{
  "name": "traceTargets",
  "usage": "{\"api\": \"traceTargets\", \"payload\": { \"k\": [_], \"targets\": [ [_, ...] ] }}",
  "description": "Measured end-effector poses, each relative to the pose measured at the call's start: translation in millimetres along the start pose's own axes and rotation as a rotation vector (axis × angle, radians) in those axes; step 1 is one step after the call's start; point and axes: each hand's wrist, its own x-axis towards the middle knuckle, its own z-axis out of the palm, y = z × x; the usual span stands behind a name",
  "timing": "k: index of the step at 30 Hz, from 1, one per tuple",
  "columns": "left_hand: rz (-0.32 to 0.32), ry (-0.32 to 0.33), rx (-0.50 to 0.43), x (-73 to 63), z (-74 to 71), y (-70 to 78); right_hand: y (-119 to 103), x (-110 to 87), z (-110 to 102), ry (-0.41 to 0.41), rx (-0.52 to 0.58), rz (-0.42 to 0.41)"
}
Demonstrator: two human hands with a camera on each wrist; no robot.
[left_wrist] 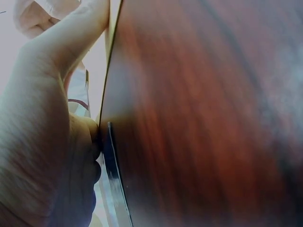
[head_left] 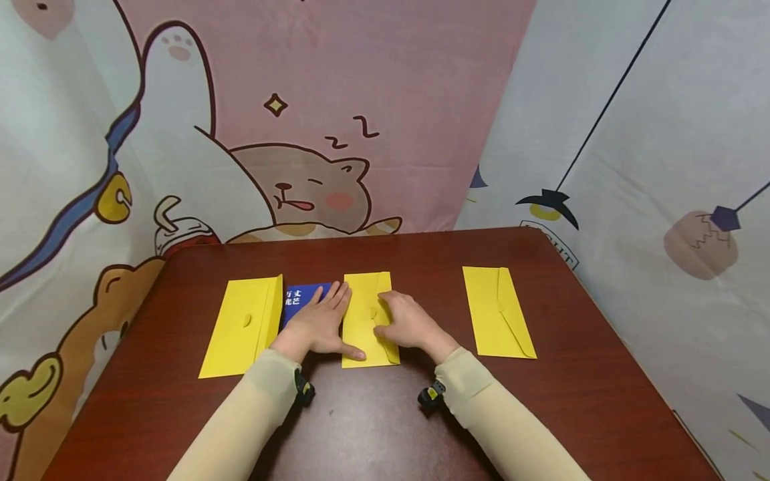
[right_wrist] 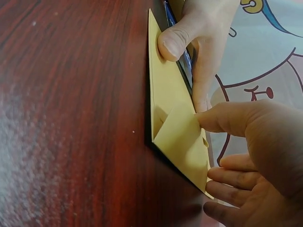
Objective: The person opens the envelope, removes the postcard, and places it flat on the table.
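A yellow env. (head_left: 361, 321) lies on the table (head_left: 361, 427) btw the two hands – that's the piece being worked. L hand (head_left: 321, 327) is spread, fingers fanned along the env.'s left edge and thumb laid on its lower part; R hand (head_left: 406, 321) has thumb & fingers parted and lightly bent at the flap (right_wrist: 182, 139), no clear pinch in view. Step looks like handling that flap; can't tell if it's being opened or closed. To do it well: press w/ the L hand so the env. can't skid, work the flap evenly along its full length rather than by one corner, and go easy at the small tab near the R fingertips, since paper there would likely crease or tear first. Watch the L fingers don't drag the blue printed piece (head_left: 297, 300) partly under them. Materials: env. seems stiff matte paper, a long rectangle w/ crisp edges; flap runs along its right side w/ slanted ends. Blue piece is thin, white characters on it, card or booklet unclear. Tabletop's reddish-brown, wood-grained, shiny nearest the wrists. A second env. (head_left: 237, 334) lies left of the L hand, a third env. (head_left: 496, 314) well right of the R hand, both yellow too.
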Motion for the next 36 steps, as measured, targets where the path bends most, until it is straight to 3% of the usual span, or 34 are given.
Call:
{"api": "traceTargets", "payload": {
  "k": [14, 22, 36],
  "targets": [
    [-0.009, -0.023, 0.005, 6.2, -1.2, -0.4, 11, -8.8, -16, 0.116, 0.105, -0.029],
    [-0.007, -0.005, -0.034, 1.1, -4.4, 1.5, 13, -12.5, -27, 0.195, 0.104, -0.072],
    [-0.007, -0.001, -0.048, -0.6, -2.3, 2.3, 21, -11.5, -29, 0.193, 0.158, -0.078]
  ]
}}
